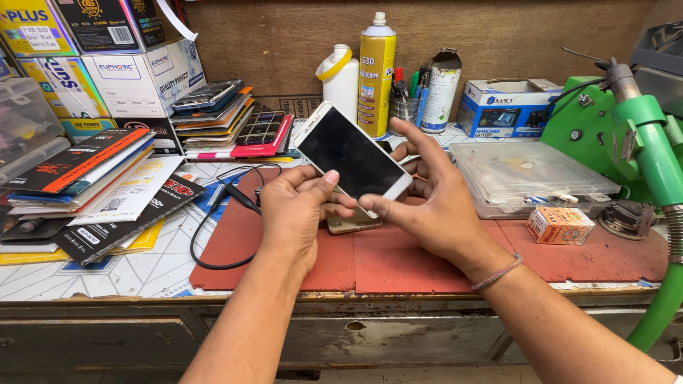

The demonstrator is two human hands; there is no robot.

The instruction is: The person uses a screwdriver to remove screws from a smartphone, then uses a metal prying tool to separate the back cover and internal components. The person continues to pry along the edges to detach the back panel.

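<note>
White phone [353, 156], dark screen up, held tilted above the red mat [398, 259], clear of the tabletop [135, 267]. Screen looks intact and seated in the frame; no gap or lifted edge visible from here. Second gold-coloured piece [353, 224] lying flat on the mat right under the hands, probably a back cover or another phone body, cannot tell which. Judging by that: possibly partway through disassembly or reassembly, front panel still in place, no tool in either hand.

Left hand [295, 210] closed on the phone's lower left edge, thumb on the screen face, fingers curled underneath. Right hand [434, 203] pinching the lower right corner between thumb and fingers, remaining fingers spread open behind the phone. Grip on both sides, phone spanning between the 2 hands, upper end sticking out free toward the back wall.

Around it: black cable [220, 213] looping on the mat's left edge, near the left wrist. Clear plastic parts box [526, 174] to the right, small orange carton [560, 225] in front of it. Yellow spray can [376, 75] and white bottle [340, 78] behind the phone. Stacks of packaged parts [92, 185] at left, green machine [640, 142] at far right.
</note>
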